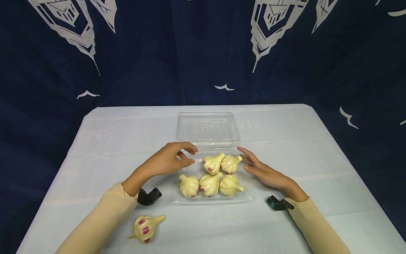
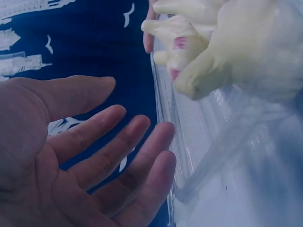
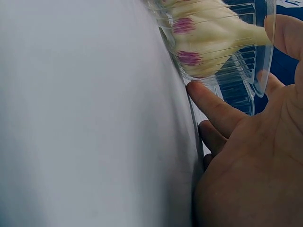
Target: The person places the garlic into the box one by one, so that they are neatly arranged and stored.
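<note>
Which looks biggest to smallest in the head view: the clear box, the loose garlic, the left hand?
1. clear plastic box, lid open
2. left hand
3. loose garlic bulb, though its nearness to the camera makes the last two unsure.

- I take the clear tray [image 1: 213, 201] as my landmark: five garlic bulbs [image 1: 210, 183] fill most of it, leaving one bare corner at its far left.
- My left hand [image 1: 168, 160] hovers at the tray's left rim, blocking that side; its fingers [image 2: 137, 151] are spread just beside the wall.
- My right hand [image 1: 266, 173] closes the right side, fingers [image 3: 213, 106] against the wall.
- Behind the tray the open lid [image 1: 207, 127] lies flat on the counter [image 1: 317, 148].
- In front, the counter is free, except a loose bulb [image 1: 146, 227] off to the front-left.
</note>
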`<state>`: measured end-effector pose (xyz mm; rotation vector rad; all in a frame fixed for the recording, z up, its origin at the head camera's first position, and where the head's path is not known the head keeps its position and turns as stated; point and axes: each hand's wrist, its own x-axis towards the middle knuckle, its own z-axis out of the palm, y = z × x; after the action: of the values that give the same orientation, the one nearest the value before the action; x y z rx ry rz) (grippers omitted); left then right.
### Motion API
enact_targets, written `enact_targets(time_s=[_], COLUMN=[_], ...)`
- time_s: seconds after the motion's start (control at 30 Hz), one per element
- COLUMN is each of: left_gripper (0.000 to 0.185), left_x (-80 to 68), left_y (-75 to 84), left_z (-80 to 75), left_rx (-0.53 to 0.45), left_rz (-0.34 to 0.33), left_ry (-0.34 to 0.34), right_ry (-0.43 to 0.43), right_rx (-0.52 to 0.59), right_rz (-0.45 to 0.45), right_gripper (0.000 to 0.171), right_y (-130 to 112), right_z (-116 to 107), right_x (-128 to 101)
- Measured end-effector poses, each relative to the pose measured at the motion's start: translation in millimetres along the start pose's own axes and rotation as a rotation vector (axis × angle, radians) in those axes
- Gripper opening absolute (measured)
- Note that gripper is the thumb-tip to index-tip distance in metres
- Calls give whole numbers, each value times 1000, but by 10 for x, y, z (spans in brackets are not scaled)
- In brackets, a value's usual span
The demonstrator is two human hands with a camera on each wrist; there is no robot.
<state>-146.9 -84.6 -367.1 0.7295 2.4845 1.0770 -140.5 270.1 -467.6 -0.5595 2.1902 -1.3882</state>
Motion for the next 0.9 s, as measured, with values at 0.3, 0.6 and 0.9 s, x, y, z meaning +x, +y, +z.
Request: enact_targets(time_s=[0.3, 0.6, 0.9], left_gripper=[32, 24, 28], left_x=[-235, -555, -868], left_y=[-81, -152, -282], left_z=[-97, -186, -192], left_rx=[-98, -56, -6], left_rz=[20, 16, 90], left_ry=[18, 19, -119], right_ry=[0, -2, -5], right_rx=[5, -5, -21], right_rz=[-15, -20, 24], right_gripper=[59, 58, 58], right_y=[17, 3, -4], right_z=[-18, -7, -3], right_x=[2, 1, -14])
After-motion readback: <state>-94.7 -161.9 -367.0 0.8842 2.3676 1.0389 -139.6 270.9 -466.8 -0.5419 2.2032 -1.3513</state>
